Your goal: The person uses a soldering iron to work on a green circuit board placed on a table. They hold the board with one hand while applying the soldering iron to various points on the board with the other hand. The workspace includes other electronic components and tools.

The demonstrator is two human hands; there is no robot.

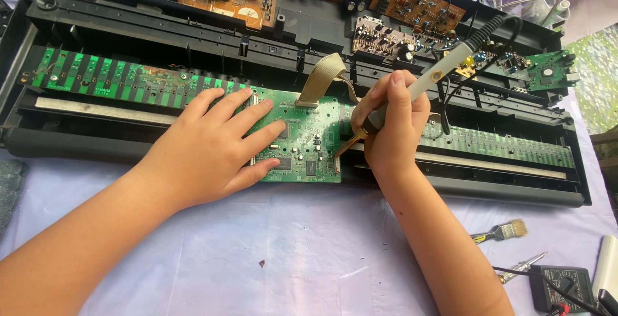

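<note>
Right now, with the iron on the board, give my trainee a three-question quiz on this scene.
1. True or false: the left hand lies flat on the green board.
2. What does the right hand hold? A) brush B) soldering iron C) screwdriver
3. Where does the iron's tip touch the board: left edge or right edge?

Key
1. True.
2. B, the soldering iron; the brush lies on the sheet.
3. Right edge, low down.
</note>
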